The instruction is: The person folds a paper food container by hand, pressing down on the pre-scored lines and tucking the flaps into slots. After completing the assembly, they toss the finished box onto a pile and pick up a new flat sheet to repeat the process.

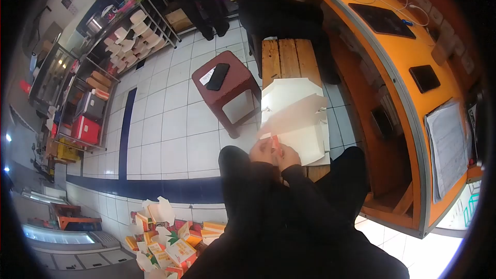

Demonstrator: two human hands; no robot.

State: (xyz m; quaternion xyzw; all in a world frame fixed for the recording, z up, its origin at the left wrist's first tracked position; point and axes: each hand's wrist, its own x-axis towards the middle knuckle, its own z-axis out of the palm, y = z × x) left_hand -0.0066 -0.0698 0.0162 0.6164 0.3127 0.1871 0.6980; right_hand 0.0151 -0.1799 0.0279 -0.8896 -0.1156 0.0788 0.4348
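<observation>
Both the left hand [262, 151] and right hand [288, 156] pinch the near edge of a flat, pale cardboard box blank [297, 115], apparently orange-trimmed, above stacked white cardboard blanks [309, 144] on a slatted wooden bench [287, 57].

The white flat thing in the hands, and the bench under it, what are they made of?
The white sheet looks like thin cardboard, matte: it has cut flaps and fold lines, and an orange bit shows where the left hand and right hand pinch it. The bench looks like bare brown wood: long planks with gaps between them.
</observation>
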